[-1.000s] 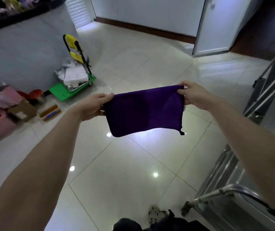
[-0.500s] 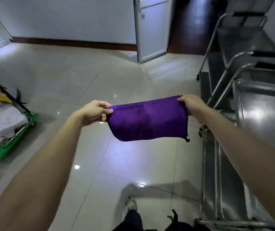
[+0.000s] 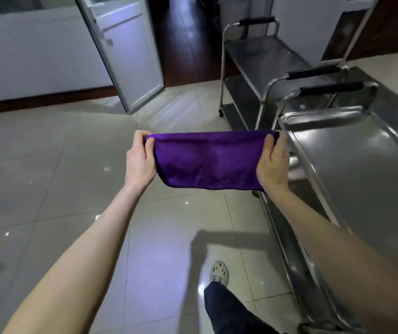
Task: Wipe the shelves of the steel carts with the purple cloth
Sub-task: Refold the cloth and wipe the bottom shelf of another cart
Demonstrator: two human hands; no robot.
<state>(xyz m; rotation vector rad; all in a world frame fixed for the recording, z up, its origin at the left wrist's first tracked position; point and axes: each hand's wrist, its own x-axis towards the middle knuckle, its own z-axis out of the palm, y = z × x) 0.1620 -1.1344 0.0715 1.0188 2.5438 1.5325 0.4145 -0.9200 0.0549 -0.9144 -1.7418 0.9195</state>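
Cloth (image 3: 207, 160) now nr cart (image 3: 352, 165).

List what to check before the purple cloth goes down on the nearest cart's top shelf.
1. Grip: left hand and right hand hold the purple cloth at its ends: ok.
2. Cloth folded into a wide pad: ok.
3. Nearest cart's top shelf lies beside the right hand: ok.
4. Cloth on the shelf: not ok, it is held in the air off the rim.
5. Cloth damp: cannot tell.

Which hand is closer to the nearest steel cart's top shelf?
Right. The right hand sits beside the top shelf; the left hand grips the other end of the purple cloth, farther off.
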